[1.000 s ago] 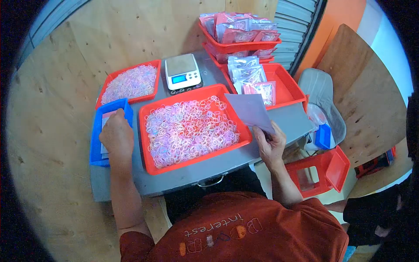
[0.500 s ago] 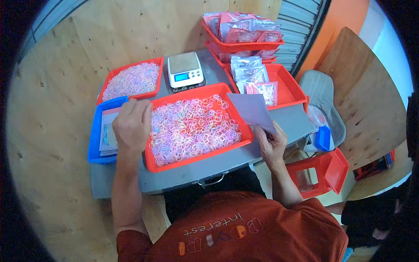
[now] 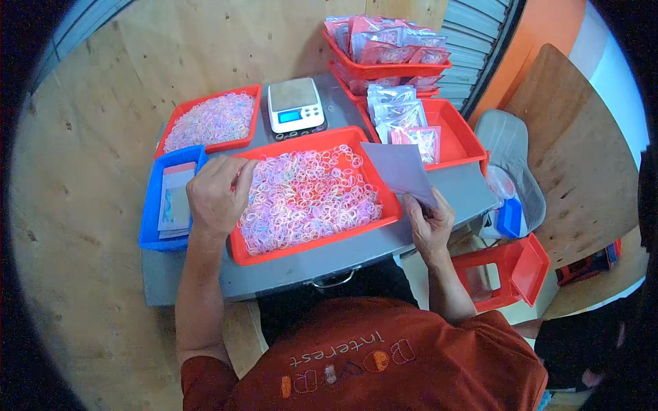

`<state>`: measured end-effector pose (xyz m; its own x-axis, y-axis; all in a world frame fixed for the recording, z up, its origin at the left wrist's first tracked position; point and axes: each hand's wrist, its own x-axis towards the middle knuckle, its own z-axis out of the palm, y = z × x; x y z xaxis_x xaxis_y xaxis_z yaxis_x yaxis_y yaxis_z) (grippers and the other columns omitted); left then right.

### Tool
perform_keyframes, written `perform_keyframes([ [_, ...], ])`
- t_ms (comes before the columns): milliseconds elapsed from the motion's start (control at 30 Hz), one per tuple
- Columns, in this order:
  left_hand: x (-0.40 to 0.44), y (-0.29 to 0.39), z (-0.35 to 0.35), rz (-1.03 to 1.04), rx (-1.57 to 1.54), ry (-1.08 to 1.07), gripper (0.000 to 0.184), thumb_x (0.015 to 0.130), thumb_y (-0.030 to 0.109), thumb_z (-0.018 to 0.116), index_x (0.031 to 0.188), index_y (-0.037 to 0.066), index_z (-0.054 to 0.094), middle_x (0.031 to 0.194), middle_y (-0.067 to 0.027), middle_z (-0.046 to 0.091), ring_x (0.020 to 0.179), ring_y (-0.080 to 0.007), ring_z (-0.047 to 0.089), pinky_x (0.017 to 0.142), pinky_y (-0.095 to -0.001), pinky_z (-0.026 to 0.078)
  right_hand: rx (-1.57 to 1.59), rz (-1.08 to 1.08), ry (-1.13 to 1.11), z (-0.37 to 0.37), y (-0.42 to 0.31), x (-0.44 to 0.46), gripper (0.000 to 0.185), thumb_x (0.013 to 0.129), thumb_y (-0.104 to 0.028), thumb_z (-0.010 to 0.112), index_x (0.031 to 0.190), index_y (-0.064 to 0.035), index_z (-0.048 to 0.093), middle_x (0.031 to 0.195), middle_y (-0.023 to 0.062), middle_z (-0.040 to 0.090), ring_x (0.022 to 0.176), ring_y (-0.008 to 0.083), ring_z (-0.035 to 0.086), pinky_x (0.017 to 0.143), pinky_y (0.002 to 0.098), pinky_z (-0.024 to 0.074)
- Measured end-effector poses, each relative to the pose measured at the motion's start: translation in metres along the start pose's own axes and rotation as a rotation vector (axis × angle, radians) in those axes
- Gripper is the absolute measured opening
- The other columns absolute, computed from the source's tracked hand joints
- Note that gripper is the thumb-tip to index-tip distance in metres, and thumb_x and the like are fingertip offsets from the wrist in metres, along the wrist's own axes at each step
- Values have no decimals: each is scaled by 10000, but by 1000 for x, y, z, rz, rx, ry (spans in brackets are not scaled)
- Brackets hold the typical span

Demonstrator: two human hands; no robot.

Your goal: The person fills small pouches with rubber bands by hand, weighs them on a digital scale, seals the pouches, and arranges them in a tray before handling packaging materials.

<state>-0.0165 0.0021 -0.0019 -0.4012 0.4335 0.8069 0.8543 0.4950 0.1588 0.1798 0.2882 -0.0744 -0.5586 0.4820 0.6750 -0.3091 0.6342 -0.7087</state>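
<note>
My right hand pinches a flat greyish-lilac bag by its near end. The bag slants over the right edge of a red tray, which holds a heap of small pastel rubber bands. My left hand is closed above the left edge of that tray, fingers curled down. Whatever its fingers may hold is hidden. Just left of it, a blue tray contains flat packets, partly covered by the hand.
Behind stand a digital scale and another red tray of bands. At the right, a red tray bears filled packets, beside stacked trays of packets. A red stool and grey chair are beyond the table.
My left hand has shifted slightly right toward the heap of bands, staying closed. The right hand keeps its hold on the bag. The whole view has moved a little.
</note>
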Motion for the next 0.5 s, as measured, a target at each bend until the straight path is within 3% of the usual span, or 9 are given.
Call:
perform_keyframes([
  [267,-4,-4,2,-14,0,0,94,838,78,775,809,52,689,749,-115,663,683,-288,657,606,-385,510,-13,32,-3,-1,7,-2,88,864,43,724,951,38,717,707,64,564,603,117,501,527,282,372],
  [500,-2,-5,1,-33,-14,-20,92,853,102,767,822,46,700,757,-106,678,688,-274,669,610,-377,518,102,49,33,4,6,-3,63,894,35,708,954,49,696,744,29,557,655,83,505,572,253,391],
])
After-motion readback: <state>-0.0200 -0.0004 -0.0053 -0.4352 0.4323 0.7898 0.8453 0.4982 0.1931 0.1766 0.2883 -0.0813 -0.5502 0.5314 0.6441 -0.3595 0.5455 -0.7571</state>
